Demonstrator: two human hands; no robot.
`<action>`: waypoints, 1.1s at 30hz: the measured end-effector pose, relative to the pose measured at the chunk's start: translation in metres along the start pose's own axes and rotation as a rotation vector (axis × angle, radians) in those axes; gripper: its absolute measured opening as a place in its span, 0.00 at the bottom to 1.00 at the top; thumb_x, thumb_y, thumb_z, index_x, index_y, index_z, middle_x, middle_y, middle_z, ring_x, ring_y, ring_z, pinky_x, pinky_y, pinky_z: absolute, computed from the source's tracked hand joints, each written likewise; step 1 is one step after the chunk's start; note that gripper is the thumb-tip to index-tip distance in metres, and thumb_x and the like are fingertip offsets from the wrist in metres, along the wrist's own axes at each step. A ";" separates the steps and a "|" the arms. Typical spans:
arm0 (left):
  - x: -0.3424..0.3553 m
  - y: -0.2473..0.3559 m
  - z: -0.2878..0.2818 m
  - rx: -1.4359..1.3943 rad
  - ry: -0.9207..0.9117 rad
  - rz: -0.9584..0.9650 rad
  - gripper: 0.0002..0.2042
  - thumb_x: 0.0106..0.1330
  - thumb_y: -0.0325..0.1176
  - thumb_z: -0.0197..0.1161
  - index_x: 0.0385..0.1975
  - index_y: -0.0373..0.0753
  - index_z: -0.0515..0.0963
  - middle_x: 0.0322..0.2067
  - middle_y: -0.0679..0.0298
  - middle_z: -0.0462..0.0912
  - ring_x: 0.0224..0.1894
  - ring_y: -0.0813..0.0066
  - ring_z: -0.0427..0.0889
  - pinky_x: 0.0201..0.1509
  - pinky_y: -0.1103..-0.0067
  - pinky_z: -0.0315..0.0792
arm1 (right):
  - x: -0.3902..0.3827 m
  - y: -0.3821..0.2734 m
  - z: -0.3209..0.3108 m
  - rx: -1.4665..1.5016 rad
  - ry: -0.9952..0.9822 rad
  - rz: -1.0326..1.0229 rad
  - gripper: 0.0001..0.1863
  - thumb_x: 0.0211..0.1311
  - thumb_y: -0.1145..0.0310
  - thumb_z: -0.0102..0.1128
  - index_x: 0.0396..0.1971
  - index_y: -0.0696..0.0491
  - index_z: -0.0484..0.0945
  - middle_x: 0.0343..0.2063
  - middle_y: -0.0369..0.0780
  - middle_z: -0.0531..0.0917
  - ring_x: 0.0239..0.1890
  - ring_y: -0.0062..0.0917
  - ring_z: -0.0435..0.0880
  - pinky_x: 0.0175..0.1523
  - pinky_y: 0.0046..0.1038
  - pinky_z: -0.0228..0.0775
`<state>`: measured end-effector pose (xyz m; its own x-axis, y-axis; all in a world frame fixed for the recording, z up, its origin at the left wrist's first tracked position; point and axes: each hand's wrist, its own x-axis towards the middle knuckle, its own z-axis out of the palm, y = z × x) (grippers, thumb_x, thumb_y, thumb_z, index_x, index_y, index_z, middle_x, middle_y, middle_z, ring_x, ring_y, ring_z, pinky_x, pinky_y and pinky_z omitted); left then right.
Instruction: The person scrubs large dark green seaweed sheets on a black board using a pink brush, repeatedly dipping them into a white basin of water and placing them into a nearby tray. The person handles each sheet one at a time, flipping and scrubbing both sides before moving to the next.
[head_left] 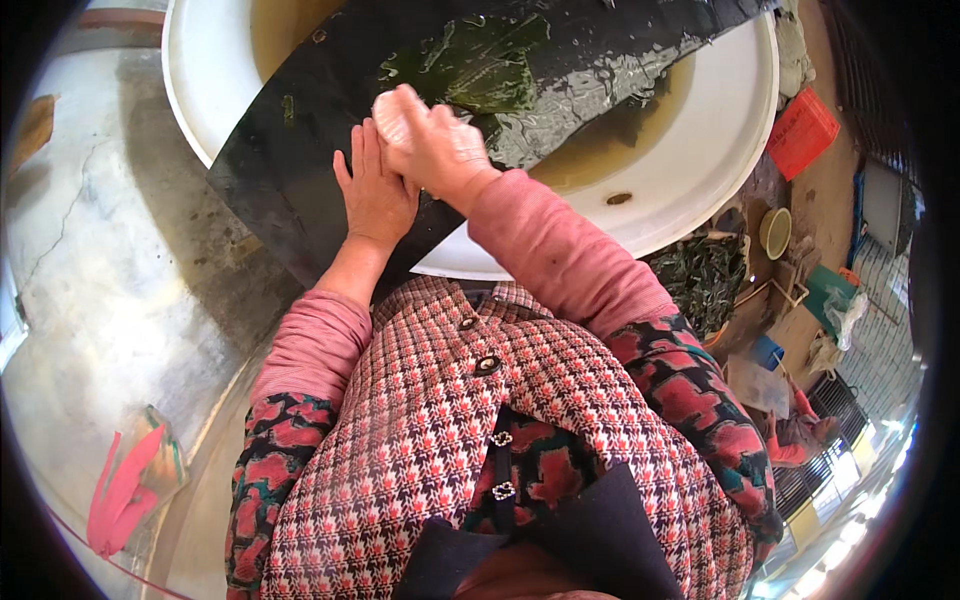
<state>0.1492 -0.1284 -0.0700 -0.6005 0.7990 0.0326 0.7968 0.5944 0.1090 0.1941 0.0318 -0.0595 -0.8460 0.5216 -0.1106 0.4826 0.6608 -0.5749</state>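
Note:
A dark green, wet, leafy sheet (485,65) is spread on a black board (270,150) that slants across a white round tub. My right hand (440,150) is closed around a pale, rounded, ridged piece (392,120), which looks like a shell; its exact kind is unclear. That piece sits at the near left edge of the leafy sheet. Just left of it, my left hand (375,195) lies flat on the board with fingers stretched, its thumb side close under the right hand.
Yellowish water shows in the white tub (700,170) on both sides of the board. A red crate (803,133), a pile of dark green leaves (700,280) and a round basin (775,233) are at right. Another person (800,435) is farther off. Pink cloth (125,495) lies lower left.

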 end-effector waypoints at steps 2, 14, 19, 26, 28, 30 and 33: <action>0.001 0.002 0.001 -0.011 0.025 -0.016 0.34 0.65 0.46 0.56 0.66 0.31 0.58 0.70 0.50 0.53 0.72 0.53 0.52 0.69 0.49 0.48 | -0.024 0.014 -0.006 -0.189 0.123 -0.145 0.23 0.60 0.59 0.53 0.56 0.43 0.69 0.43 0.46 0.80 0.33 0.46 0.83 0.40 0.42 0.80; 0.000 0.001 0.005 0.003 0.095 -0.001 0.33 0.66 0.45 0.54 0.66 0.31 0.58 0.69 0.48 0.55 0.72 0.53 0.53 0.69 0.49 0.49 | -0.038 -0.011 -0.038 0.057 0.035 -0.102 0.25 0.57 0.54 0.56 0.55 0.45 0.69 0.37 0.52 0.80 0.36 0.49 0.84 0.43 0.45 0.78; 0.005 0.002 0.003 0.050 0.029 -0.030 0.33 0.65 0.45 0.55 0.65 0.32 0.60 0.69 0.50 0.57 0.71 0.54 0.55 0.69 0.51 0.50 | -0.035 0.083 -0.060 -0.070 0.178 0.222 0.24 0.53 0.62 0.56 0.53 0.41 0.69 0.45 0.45 0.78 0.36 0.45 0.83 0.41 0.46 0.78; 0.030 0.004 -0.003 -0.282 0.306 -0.056 0.25 0.55 0.41 0.69 0.48 0.32 0.74 0.43 0.46 0.80 0.48 0.45 0.77 0.53 0.59 0.70 | -0.117 0.207 -0.113 0.047 0.588 0.369 0.25 0.56 0.58 0.60 0.54 0.43 0.67 0.39 0.52 0.82 0.35 0.50 0.82 0.42 0.46 0.76; 0.045 0.004 0.001 -0.220 0.237 -0.139 0.29 0.53 0.42 0.72 0.48 0.27 0.73 0.43 0.44 0.79 0.46 0.48 0.78 0.52 0.61 0.71 | -0.144 0.224 -0.117 -0.010 0.584 0.423 0.29 0.55 0.57 0.62 0.56 0.46 0.66 0.39 0.50 0.82 0.39 0.48 0.82 0.47 0.44 0.75; 0.063 0.004 0.005 -0.349 0.107 -0.364 0.29 0.51 0.40 0.74 0.46 0.24 0.73 0.38 0.46 0.81 0.39 0.50 0.80 0.47 0.64 0.73 | -0.164 0.233 -0.117 -0.003 0.643 0.484 0.41 0.50 0.54 0.66 0.64 0.48 0.59 0.38 0.49 0.82 0.39 0.47 0.82 0.47 0.42 0.76; 0.084 0.019 0.006 -0.469 -0.038 -0.542 0.25 0.51 0.34 0.73 0.43 0.22 0.75 0.31 0.52 0.82 0.32 0.63 0.81 0.41 0.70 0.75 | -0.177 0.240 -0.114 0.083 0.716 0.474 0.43 0.48 0.54 0.67 0.65 0.48 0.58 0.36 0.51 0.80 0.39 0.47 0.81 0.45 0.43 0.76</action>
<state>0.1142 -0.0500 -0.0717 -0.8940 0.4100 -0.1806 0.2687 0.8133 0.5161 0.4852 0.1594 -0.0856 -0.1992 0.9655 0.1677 0.7069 0.2601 -0.6577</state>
